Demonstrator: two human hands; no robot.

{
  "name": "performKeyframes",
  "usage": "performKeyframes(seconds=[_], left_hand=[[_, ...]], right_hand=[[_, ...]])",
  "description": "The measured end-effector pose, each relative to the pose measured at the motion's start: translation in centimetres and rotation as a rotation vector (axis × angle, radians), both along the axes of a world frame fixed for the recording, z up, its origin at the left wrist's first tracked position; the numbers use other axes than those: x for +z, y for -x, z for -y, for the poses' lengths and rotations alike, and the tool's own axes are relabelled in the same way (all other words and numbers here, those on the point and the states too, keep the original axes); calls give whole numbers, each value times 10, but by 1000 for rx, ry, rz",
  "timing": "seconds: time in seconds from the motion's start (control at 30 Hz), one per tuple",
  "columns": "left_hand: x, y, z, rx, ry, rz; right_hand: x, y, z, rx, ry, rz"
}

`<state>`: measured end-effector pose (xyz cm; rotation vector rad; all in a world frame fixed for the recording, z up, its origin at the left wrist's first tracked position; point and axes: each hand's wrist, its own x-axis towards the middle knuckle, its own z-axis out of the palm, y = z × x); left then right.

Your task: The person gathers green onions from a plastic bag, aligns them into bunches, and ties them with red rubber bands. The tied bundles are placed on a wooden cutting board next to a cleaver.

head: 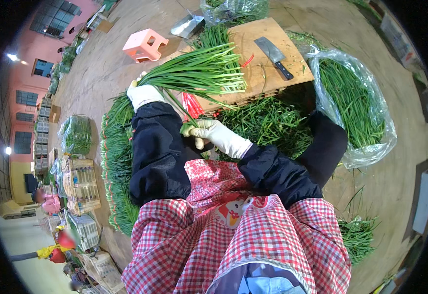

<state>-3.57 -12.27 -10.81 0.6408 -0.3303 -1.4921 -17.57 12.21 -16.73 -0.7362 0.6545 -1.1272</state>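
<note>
My left hand (144,93), in a white glove, grips a bunch of long green stalks (195,71), likely garlic chives, whose pale ends lie over the edge of a wooden board (258,33). My right hand (214,134), gloved too, pinches a few green leaves between thumb and fingers, below the bunch. Red ties (192,106) hang at the board's near edge between my hands. A cleaver (274,55) with a black handle rests on the board. More stalks (214,36) lie on the board behind the held bunch.
Tied bundles (118,176) are stacked at left. Loose greens (265,121) lie below the board. A plastic bag of greens (350,99) stands at right. A pink stool (146,45) and a metal scoop (187,25) are beyond. Crates (83,183) and people are at far left.
</note>
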Motion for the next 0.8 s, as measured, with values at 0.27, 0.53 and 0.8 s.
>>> performKeyframes(seconds=[0.27,0.53,0.8], left_hand=[[-10,-10,-22,-27,62,243],[1,-7,-63,67,113,619],[-45,-32,-64,-30,106,1022]], right_hand=[[-80,67,-60,-109,-130,-220],[-51,19,-14,-567,115,249],[-14,25,26,-791,83,729]])
